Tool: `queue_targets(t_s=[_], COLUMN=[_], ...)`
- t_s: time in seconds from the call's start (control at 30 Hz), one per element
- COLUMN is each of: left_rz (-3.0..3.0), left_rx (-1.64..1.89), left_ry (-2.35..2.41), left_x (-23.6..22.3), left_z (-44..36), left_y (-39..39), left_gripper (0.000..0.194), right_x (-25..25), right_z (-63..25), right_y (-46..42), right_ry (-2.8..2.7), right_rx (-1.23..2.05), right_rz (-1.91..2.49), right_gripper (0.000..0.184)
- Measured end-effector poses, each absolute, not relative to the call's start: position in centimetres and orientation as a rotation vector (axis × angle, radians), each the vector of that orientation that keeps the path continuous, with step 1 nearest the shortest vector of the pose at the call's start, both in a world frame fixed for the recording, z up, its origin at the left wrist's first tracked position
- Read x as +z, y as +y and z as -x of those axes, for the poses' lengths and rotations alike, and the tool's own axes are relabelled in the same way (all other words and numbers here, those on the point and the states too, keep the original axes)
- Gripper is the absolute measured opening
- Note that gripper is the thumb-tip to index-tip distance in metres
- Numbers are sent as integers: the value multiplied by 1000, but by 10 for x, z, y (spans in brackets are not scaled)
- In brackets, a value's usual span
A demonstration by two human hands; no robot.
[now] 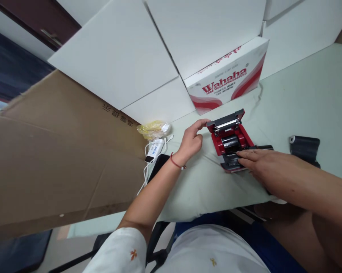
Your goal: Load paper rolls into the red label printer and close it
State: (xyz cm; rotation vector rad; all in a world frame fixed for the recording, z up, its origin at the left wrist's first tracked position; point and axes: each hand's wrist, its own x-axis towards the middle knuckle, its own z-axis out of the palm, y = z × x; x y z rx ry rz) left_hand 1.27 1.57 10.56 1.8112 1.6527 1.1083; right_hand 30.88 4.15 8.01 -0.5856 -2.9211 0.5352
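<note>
A small red and black printer [243, 132] stands on the table with its dark lid [226, 122] raised. A glossy black ribbon roll [230, 143] sits inside. My left hand [191, 139] touches the lid's left corner with a stretched index finger; its thumb is apart and the other fingers are curled. My right hand [262, 167] lies with straight fingers over black film [231, 159] at the printer's front. A black cylindrical piece [264, 147] shows behind that hand, partly hidden. Farther right lies a black roll [304, 148] with some film unwound.
A white and red water carton [226, 81] stands against the white panels. Left of the printer are a yellow plastic wrapper [154, 129], a white box-like device [155, 148] with a white cable, and a dark flat object [159, 167]. Brown cardboard [65, 151] borders the pale green cloth [196, 189].
</note>
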Motion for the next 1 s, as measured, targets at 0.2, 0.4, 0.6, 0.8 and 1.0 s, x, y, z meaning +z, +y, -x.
queue_targets(t_s=[0.2, 0.4, 0.6, 0.8, 1.0], left_rz=[-2113, -2277, -2256, -1239, -537], left_rx=[829, 431, 542, 1271, 1273], left_ry=[1616, 1825, 1770, 1762, 1478], left_x=[116, 99, 94, 74, 76], left_z=[-31, -65, -61, -54, -69], left_y=[-26, -44, -41, -58, -47], left_gripper=[74, 53, 46, 53, 92], right_x=[91, 118, 126, 120, 119], right_z=[-311, -294, -291, -300, -296], right_y=[37, 31, 32, 29, 31], right_ry=[-2954, -3005, -3025, -2981, -2984], right_rx=[453, 360, 344, 309, 332], right_rz=[455, 533, 627, 569, 549], right_gripper=[57, 34, 34, 34, 29])
